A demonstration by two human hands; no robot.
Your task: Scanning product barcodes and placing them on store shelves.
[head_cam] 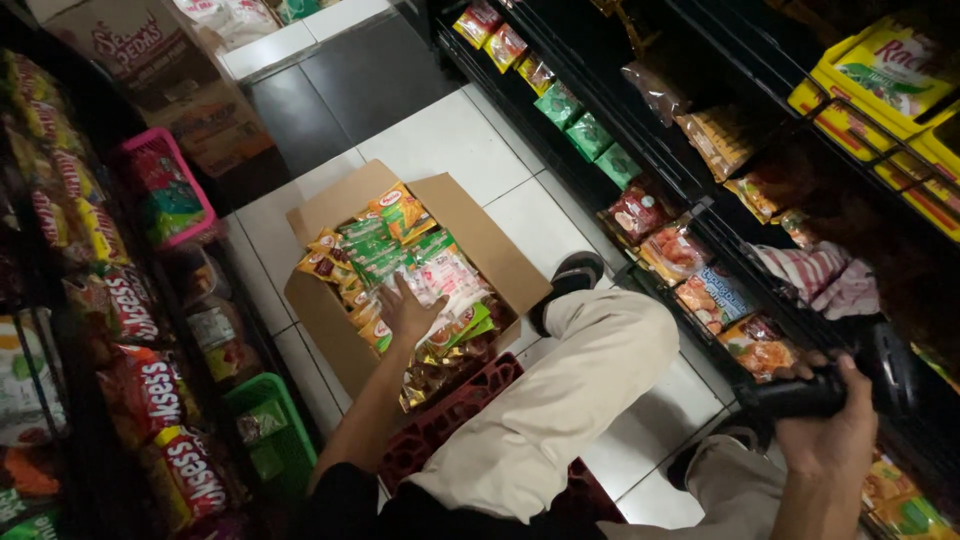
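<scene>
My left hand reaches down into an open cardboard box on the tiled floor and rests flat on the snack packets inside, green, orange and pink ones. My right hand is raised at the lower right, fingers closed around a black handheld device close to the shelf. My bent leg in beige trousers lies between the two hands.
Dark shelves of packaged snacks run along the right. On the left hang rows of bagged goods, with a pink basket and a green basket. A dark red crate sits under my leg. A larger carton stands at the back.
</scene>
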